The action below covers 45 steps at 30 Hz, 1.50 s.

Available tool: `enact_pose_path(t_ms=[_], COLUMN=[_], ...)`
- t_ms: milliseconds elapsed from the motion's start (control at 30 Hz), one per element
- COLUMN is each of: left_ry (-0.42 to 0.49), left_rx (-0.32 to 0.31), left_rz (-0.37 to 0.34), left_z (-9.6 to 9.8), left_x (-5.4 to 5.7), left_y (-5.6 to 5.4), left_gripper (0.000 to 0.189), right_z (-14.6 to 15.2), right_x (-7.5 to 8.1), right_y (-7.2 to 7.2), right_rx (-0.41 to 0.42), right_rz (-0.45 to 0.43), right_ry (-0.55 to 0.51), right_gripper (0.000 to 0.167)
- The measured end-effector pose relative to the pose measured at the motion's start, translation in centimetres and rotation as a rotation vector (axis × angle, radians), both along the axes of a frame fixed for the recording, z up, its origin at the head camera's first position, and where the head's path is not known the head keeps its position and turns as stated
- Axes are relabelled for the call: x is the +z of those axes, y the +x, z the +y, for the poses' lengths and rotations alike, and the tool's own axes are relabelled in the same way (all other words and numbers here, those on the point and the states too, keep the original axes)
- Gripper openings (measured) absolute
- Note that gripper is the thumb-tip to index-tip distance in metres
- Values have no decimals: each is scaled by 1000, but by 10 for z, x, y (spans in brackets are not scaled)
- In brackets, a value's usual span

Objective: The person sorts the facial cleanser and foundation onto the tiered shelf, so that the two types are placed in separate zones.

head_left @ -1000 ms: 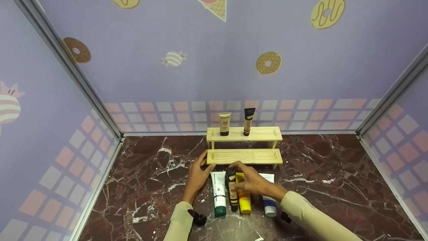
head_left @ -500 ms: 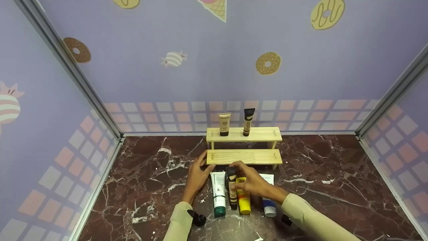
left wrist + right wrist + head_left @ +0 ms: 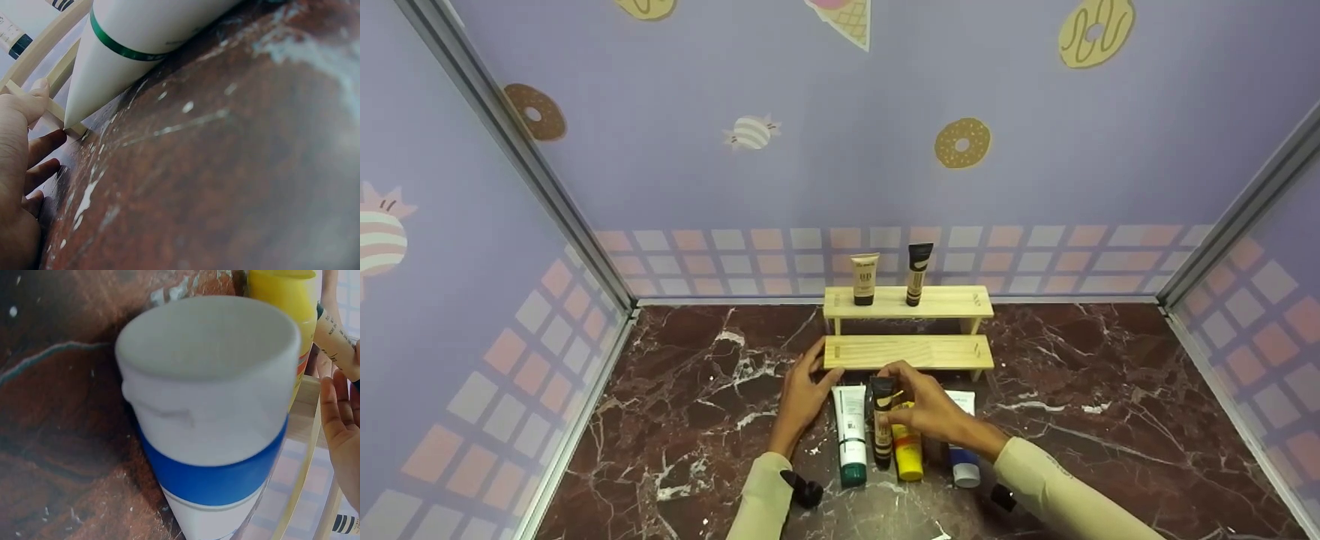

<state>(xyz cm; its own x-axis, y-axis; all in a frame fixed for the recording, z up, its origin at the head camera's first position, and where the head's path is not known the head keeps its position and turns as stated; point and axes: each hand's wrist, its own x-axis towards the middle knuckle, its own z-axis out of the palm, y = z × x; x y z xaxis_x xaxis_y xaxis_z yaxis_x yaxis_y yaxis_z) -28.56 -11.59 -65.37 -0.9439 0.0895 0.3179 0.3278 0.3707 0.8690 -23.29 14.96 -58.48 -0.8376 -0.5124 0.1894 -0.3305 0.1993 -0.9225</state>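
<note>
Nearest on the worktop [image 3: 697,442] lie three loose tubes: one green-capped white tube [image 3: 851,427], one yellow tube [image 3: 910,459], one blue-banded white tube [image 3: 964,457]. Between the first two, the right hand [image 3: 924,411] has its grip narrowed on one black-and-beige tube [image 3: 883,439], long axis pointing at the two-tier wooden stand [image 3: 915,352] just beyond. The left hand [image 3: 802,394], farther from that tube, touches the stand's corner, fingers loose. Two upright tubes [image 3: 865,283] occupy the upper tier.

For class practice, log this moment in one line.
left hand: at left end of pale wooden two-tier stand; right hand: holds slim black and beige tube; upper tier: two standing beige and black tubes
</note>
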Motion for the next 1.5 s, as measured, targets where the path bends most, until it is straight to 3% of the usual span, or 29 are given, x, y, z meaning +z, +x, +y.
enact_pose_path(t_ms=[1200, 1500], left_ry=[7, 36], left_rx=[8, -3], left_rz=[-8, -14], left_z=[0, 0], left_x=[-2, -2], left_y=[-1, 0], left_gripper=[77, 77], right_z=[3, 7], right_x=[-2, 5], right_y=[19, 14], right_rx=[-4, -77], right_rz=[-40, 90], right_ry=[-107, -160], right_gripper=[49, 44])
